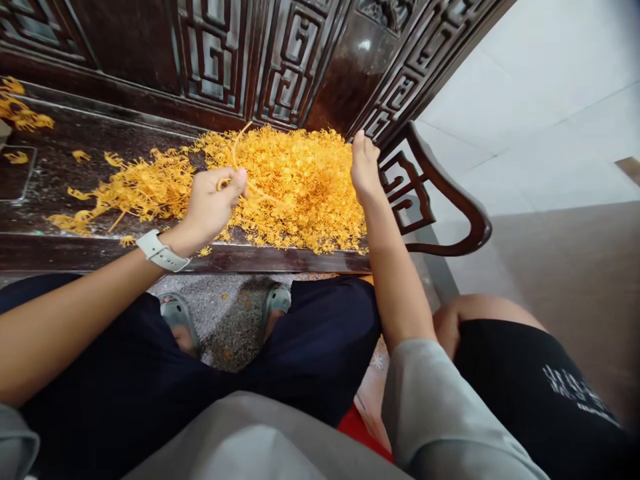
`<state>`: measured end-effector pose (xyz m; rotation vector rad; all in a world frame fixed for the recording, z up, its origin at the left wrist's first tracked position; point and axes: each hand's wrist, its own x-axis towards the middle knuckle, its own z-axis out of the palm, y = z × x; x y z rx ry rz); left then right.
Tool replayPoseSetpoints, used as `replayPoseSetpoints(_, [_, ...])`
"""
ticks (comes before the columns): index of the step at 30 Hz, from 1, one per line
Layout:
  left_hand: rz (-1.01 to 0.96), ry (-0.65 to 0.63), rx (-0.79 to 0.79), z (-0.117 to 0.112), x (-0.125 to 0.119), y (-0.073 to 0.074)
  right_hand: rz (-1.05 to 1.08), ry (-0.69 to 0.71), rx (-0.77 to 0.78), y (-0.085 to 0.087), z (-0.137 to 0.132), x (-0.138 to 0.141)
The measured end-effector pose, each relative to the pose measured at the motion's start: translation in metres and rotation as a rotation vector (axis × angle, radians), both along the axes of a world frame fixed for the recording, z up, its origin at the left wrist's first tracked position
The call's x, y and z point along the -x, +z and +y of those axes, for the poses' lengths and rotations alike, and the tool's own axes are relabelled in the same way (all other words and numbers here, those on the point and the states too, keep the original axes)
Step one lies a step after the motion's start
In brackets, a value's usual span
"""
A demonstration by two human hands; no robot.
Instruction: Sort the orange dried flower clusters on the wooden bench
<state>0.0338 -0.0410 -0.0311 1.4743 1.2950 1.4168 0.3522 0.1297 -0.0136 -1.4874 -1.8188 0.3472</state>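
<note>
Orange strand (pixel 235 148) sits pinched between the thumb and fingers of your left grip (pixel 214 200), one end sticking up past your fingertips, in front of the pile (pixel 305 180) of small orange pieces on the dark surface (pixel 55 157). Most of the pile lies to the right of that grip. Your right grip (pixel 365 163) is at the pile's right edge, near the armrest (pixel 473 207); you cannot tell whether it holds anything.
</note>
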Motion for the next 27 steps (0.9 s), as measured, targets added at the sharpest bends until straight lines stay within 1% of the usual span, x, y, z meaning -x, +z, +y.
replayPoseSetpoints(2, [-0.060,-0.020,0.079,0.004,0.004,0.001,-0.012,-0.062,-0.133,-0.002,-0.003,0.005])
replayPoseSetpoints(3, [-0.071,-0.033,0.109,0.005,0.005,0.002,0.045,-0.045,-0.178,-0.002,-0.009,0.012])
replayPoseSetpoints(4, [-0.083,-0.043,0.132,0.005,0.007,0.004,0.117,0.025,-0.168,-0.002,-0.018,0.021])
replayPoseSetpoints(5, [-0.101,-0.050,0.147,0.006,0.008,0.005,0.206,0.123,-0.097,-0.002,-0.029,0.032])
replayPoseSetpoints(6, [-0.119,-0.055,0.154,0.006,0.009,0.007,0.299,0.236,0.031,-0.001,-0.042,0.045])
replayPoseSetpoints(9, [-0.143,-0.065,0.148,0.007,0.009,0.008,0.519,0.567,0.544,0.004,-0.083,0.087])
replayPoseSetpoints(10, [-0.142,-0.066,0.147,0.007,0.008,0.007,0.572,0.640,0.667,0.005,-0.094,0.099])
replayPoseSetpoints(11, [-0.143,-0.063,0.152,0.007,0.007,0.005,0.621,0.681,0.739,0.005,-0.103,0.109])
replayPoseSetpoints(13, [-0.165,-0.047,0.185,0.008,0.007,0.000,0.697,0.695,0.775,0.005,-0.114,0.120])
replayPoseSetpoints(15, [-0.179,-0.002,0.223,0.010,0.010,-0.004,0.700,0.686,0.778,0.002,-0.117,0.120])
replayPoseSetpoints(16, [-0.144,0.033,0.204,0.012,0.013,-0.006,0.663,0.685,0.794,0.001,-0.117,0.118])
replayPoseSetpoints(18, [0.035,0.118,0.080,0.016,0.023,-0.007,0.522,0.663,0.817,0.001,-0.115,0.110])
replayPoseSetpoints(19, [0.148,0.160,0.002,0.019,0.029,-0.007,0.427,0.634,0.785,0.002,-0.116,0.108])
replayPoseSetpoints(20, [0.247,0.189,-0.061,0.022,0.034,-0.007,0.325,0.598,0.711,0.005,-0.118,0.106])
replayPoseSetpoints(21, [0.313,0.206,-0.094,0.026,0.039,-0.007,0.216,0.560,0.599,0.009,-0.122,0.106])
replayPoseSetpoints(22, [0.338,0.221,-0.094,0.031,0.044,-0.006,0.095,0.524,0.465,0.014,-0.129,0.107])
replayPoseSetpoints(24, [0.323,0.246,-0.070,0.039,0.049,-0.007,-0.169,0.480,0.207,0.024,-0.147,0.114])
replayPoseSetpoints(25, [0.313,0.251,-0.067,0.042,0.050,-0.007,-0.296,0.470,0.113,0.029,-0.157,0.119])
replayPoseSetpoints(27, [0.302,0.257,-0.075,0.046,0.050,-0.008,-0.501,0.466,0.007,0.036,-0.176,0.126])
